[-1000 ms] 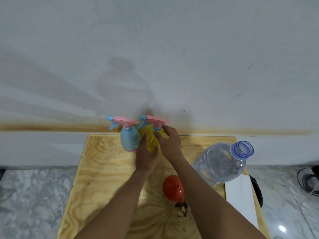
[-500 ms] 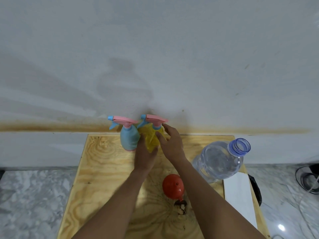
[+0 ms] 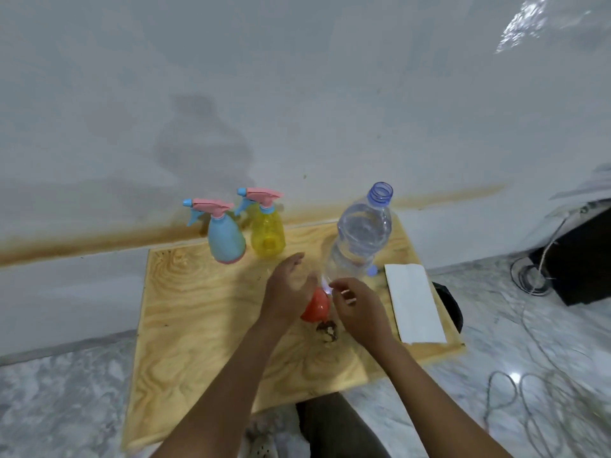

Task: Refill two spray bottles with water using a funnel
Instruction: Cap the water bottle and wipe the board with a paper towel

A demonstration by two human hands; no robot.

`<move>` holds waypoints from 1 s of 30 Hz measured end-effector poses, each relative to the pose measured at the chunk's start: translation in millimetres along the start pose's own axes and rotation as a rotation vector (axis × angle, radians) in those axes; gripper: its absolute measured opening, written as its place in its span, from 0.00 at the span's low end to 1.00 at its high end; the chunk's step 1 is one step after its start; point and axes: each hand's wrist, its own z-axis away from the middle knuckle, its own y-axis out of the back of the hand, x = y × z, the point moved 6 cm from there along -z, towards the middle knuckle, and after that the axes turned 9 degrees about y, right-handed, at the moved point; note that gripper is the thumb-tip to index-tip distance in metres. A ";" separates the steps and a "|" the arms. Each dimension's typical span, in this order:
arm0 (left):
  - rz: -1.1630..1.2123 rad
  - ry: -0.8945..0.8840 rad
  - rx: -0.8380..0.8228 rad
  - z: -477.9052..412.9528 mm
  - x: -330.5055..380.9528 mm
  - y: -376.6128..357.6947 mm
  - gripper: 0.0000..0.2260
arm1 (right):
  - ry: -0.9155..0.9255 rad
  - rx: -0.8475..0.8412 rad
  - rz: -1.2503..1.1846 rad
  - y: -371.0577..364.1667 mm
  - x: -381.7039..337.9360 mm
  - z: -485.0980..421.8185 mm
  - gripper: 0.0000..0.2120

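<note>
The left hand (image 3: 291,292) and right hand (image 3: 358,309) hover loose and empty beside the red funnel (image 3: 316,308) in the middle of the wooden board (image 3: 198,309); best pinch its rim.

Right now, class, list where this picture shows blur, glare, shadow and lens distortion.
Head view: blur smears the left hand and right hand; glare streaks the wall top right; a soft shadow lies above the sprayers; the lens bends the stain line.
</note>
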 end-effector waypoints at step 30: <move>0.135 -0.064 0.093 25.4 91.9 -50.1 0.40 | 0.082 0.104 -0.193 101.3 50.0 -119.4 0.13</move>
